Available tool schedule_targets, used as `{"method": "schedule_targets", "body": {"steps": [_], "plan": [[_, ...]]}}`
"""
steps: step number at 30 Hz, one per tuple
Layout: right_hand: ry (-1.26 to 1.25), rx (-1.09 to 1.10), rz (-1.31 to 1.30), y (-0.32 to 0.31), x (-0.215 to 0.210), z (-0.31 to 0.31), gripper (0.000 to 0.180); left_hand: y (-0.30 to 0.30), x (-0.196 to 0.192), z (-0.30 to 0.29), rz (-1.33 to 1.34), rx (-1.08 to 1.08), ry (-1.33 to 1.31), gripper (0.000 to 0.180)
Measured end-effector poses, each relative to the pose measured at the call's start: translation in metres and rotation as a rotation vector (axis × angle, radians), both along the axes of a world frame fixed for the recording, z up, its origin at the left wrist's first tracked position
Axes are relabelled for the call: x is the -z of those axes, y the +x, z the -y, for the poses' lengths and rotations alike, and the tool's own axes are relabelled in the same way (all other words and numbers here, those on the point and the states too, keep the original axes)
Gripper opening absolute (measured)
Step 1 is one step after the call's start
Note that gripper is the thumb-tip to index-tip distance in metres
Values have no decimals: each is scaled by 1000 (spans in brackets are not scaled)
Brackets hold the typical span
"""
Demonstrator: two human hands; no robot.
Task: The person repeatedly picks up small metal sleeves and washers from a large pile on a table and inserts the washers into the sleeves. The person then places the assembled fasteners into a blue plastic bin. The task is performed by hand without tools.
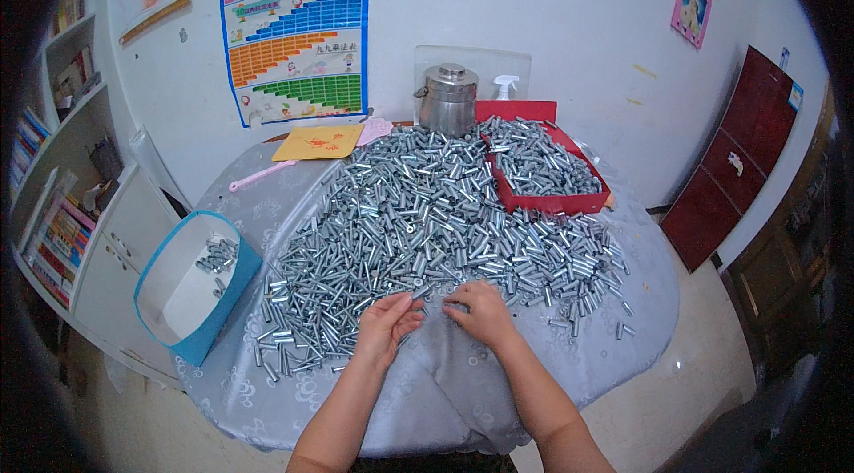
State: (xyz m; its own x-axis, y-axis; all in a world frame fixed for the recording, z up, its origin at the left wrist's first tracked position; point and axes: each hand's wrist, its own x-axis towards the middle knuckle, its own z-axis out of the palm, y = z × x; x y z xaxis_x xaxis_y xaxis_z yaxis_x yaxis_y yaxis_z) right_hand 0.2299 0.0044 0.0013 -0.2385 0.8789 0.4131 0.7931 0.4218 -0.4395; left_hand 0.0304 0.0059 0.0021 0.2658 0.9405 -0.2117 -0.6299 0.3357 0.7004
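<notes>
A wide heap of small silvery metal tubes and pins [418,206] covers much of the table. At its near edge my left hand [388,329] is closed, thumb and fingers pinching a short metal tube [421,292] that points toward the right. Just across from it, a small gap away, is my right hand [483,313], its fingertips pressed together. Whatever those fingertips hold, if anything, is too small to make out. Both forearms rise from the lower edge over the grey tablecloth [436,393].
A blue fabric bin [213,331] with several metal pieces inside stands at the left. At the back right, a red box [556,203] is heaped with metal pieces. Behind the heap are a steel pot [449,104], a yellow envelope [318,143] and a pink-handled fly swatter [262,175].
</notes>
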Motion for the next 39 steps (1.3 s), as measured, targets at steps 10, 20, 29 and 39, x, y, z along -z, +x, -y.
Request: {"method": "schedule_targets", "body": {"steps": [10, 20, 29, 39], "plan": [[-312, 56, -420, 2, -5, 2, 23, 2, 2, 2, -41, 40, -17, 19], [-323, -104, -748, 1, -11, 6, 22, 8, 2, 5, -166, 56, -7, 17], [-480, -19, -576, 3, -6, 8, 23, 13, -2, 10, -228, 46, 78, 14], [-518, -132, -852, 5, 1, 5, 35, 14, 4, 6, -179, -37, 43, 14]]}}
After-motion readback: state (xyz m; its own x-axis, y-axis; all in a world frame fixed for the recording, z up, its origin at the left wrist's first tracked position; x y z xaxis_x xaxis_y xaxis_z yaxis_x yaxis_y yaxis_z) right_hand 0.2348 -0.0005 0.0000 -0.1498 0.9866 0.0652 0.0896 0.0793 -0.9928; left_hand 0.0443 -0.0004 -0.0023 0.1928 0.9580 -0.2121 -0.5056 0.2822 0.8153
